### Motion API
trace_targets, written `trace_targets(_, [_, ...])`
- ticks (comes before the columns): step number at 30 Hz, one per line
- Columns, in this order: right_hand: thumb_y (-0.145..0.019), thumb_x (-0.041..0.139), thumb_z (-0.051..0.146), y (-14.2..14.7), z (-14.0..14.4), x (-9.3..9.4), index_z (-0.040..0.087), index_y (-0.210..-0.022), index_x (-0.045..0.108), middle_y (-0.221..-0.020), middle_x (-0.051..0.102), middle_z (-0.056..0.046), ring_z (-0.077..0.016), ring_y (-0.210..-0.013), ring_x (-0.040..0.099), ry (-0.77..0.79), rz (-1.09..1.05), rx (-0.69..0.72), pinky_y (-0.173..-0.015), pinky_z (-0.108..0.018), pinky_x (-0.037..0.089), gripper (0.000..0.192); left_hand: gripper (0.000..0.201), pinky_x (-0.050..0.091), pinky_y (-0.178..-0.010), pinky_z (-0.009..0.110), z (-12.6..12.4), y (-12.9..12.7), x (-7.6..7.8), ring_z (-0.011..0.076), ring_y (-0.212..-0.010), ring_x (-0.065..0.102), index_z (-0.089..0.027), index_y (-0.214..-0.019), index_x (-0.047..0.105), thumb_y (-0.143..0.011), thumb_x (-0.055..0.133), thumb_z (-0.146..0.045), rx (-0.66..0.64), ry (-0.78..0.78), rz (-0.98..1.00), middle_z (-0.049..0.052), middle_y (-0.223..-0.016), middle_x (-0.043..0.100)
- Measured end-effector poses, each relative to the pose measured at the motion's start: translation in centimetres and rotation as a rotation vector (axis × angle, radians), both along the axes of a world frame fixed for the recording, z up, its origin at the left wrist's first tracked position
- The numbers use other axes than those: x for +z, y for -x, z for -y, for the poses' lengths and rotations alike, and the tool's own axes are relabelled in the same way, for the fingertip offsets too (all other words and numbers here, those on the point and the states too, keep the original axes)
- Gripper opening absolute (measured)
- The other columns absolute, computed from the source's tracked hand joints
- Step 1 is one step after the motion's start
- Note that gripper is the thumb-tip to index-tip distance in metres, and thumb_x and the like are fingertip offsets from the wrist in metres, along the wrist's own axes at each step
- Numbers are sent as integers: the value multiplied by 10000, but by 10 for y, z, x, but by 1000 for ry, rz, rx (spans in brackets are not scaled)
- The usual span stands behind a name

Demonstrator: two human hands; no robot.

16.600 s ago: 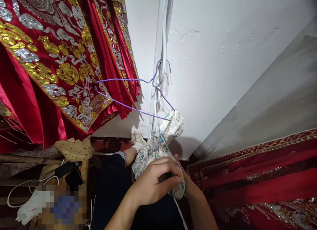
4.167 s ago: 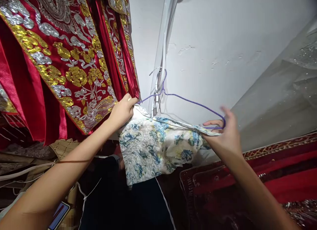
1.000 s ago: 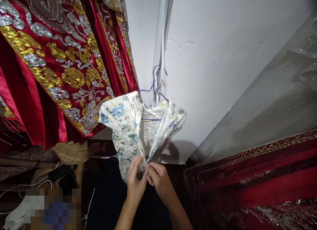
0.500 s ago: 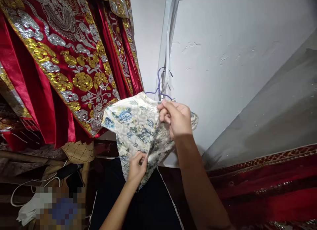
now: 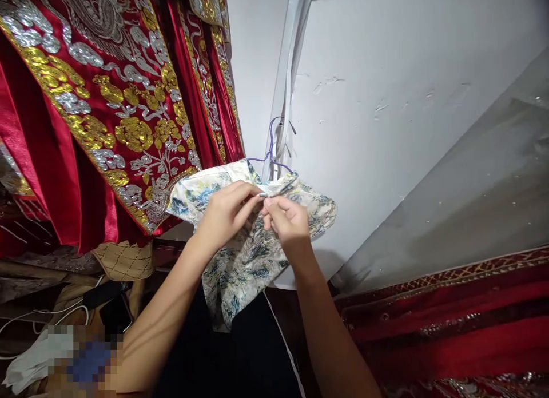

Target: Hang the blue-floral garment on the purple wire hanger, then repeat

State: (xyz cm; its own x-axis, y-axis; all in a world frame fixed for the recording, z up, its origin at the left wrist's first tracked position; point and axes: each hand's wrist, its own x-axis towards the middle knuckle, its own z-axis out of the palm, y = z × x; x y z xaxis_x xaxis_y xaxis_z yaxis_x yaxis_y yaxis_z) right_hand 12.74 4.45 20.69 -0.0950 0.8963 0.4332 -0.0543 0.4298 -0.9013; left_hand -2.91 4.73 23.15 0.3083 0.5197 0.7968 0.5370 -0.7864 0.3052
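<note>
Hands up at the neckline: your left hand (image 5: 225, 212) and your right hand (image 5: 286, 218) both pinch the top edge of the white satin garment with blue and yellow floral print (image 5: 240, 261). Fingertips of the two hands nearly meet at the collar, just under the hook. Left hand: thumb and forefinger closed on the fabric fold, other fingers curled. Right hand: fingertips pinched on the same edge, knuckles toward you.

Garment hangs on the thin purple wire hanger (image 5: 271, 152), which is hooked on the pale vertical strip (image 5: 288, 72) running down the white wall (image 5: 386, 72). Only the hanger's hook and a bit of its shoulders show; the rest is under the fabric. Garment is bunched at the top, spreads left and right of your hands, and its lower part drops down between your forearms, in front of the dark trousers (image 5: 240, 363).

Left of the garment, nearly touching its left shoulder: the red satin robe with gold and silver embroidery (image 5: 107, 112), hanging in pleats. Below that a tan quilted piece (image 5: 124, 259). Lower left: a black phone (image 5: 112, 315) with white cable (image 5: 47, 318) near it, and white cloth (image 5: 30, 363) beside a blurred patch. Lower right: more red fabric with gold trim (image 5: 450, 323), lying under a grey translucent sheet (image 5: 472, 186).
</note>
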Motion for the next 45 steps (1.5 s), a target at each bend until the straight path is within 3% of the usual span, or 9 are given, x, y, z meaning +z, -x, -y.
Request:
trace_targets(7, [-897,569,399,0,-7,-71,205,-586,558,-486,501,14,-135,-491,444,159,83,-36,-524,-274,349,367,31,470,-763,282,18,9,-5,156,-815,635,-195,-909,664,-930,657,-217,176,-90,317,12,-852,685])
trace_targets(13, [-993,467,476,-2,12,-34,210,-928,630,-650,589,12,-124,-530,418,30,63,62,-557,-266,353,319,86,487,-826,312,17,2,2,173,-872,644,-195,-937,661,-969,589,-229,63,-14,152,29,-913,703])
trace_targets(18, [-962,544,468,8,4,-12,197,-769,606,-643,558,9,-110,-539,424,-16,-49,60,-545,-257,353,338,95,472,-809,314,17,-4,-11,176,-862,615,-197,-971,627,-991,540,-231,81,-3,94,38,-908,669])
trace_targets(27, [-944,560,469,5,-18,-38,190,-705,598,-585,515,26,-117,-561,454,26,11,86,-560,-253,348,369,95,482,-868,357,10,-15,-12,184,-861,638,-195,-936,645,-968,585,-261,255,-165,199,25,-880,696])
trace_targets(34, [-905,571,388,-6,-13,-71,179,-620,623,-585,572,9,-119,-570,493,194,161,210,-580,-246,353,357,114,488,-765,284,-13,41,6,97,-792,569,-184,-949,650,-964,598,-285,290,-218,844,-30,-851,604])
trace_targets(36, [-912,567,383,-8,8,-82,181,-628,629,-590,575,7,-119,-580,500,250,91,260,-588,-244,357,353,127,492,-714,256,-25,68,-8,76,-694,534,-182,-888,616,-948,605,-293,192,-37,1099,-47,-754,560])
trace_targets(39, [-906,577,400,-7,41,-94,179,-611,627,-537,553,10,-110,-520,454,376,-50,324,-539,-243,320,372,226,538,-784,259,-33,89,-51,104,-739,595,-189,-780,531,-915,609,-352,71,317,1386,-17,-715,581])
trace_targets(41, [-897,589,414,-6,59,-100,174,-601,635,-512,551,6,-107,-492,435,447,-103,355,-520,-246,302,384,273,553,-850,286,-26,80,-89,141,-818,643,-207,-733,488,-910,588,-389,86,535,1374,15,-705,605])
trace_targets(45, [-904,586,411,-16,79,-103,168,-615,674,-508,572,-6,-116,-505,455,513,-77,392,-533,-250,313,387,279,566,-888,378,11,27,-158,185,-819,664,-237,-754,482,-920,572,-443,82,619,1311,10,-700,604])
